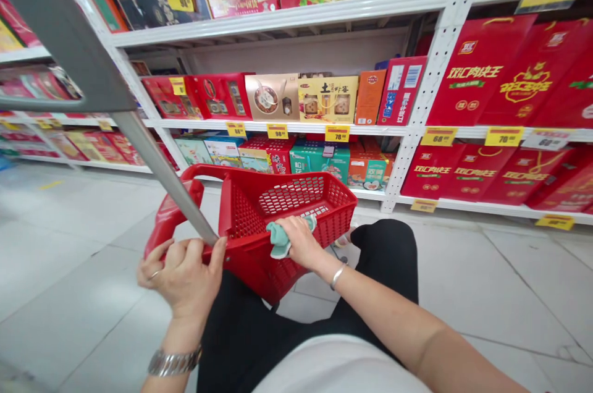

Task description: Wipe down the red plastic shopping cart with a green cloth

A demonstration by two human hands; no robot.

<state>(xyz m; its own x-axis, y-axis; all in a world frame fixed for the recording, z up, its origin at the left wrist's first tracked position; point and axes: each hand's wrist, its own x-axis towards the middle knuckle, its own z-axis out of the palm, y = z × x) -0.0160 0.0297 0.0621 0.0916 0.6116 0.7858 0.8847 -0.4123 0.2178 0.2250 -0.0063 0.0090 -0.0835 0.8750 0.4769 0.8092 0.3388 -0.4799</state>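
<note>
A red plastic shopping basket (296, 198) rests tilted on my lap, its open side turned away from me. My left hand (183, 272), with a ring and a metal wristwatch, is closed round the basket's near rim where a grey metal telescopic handle (157, 164) runs up and to the left. My right hand (301, 241), wearing a bracelet, presses a folded teal cloth (280, 238) against the basket's near wall and rim.
White shelving (287, 127) holds red, gold and green gift boxes with yellow price tags (337, 133). Red boxes (500, 71) fill the right bay. Light grey tiled floor (69, 245) spreads left and right. My legs in black trousers are below the basket.
</note>
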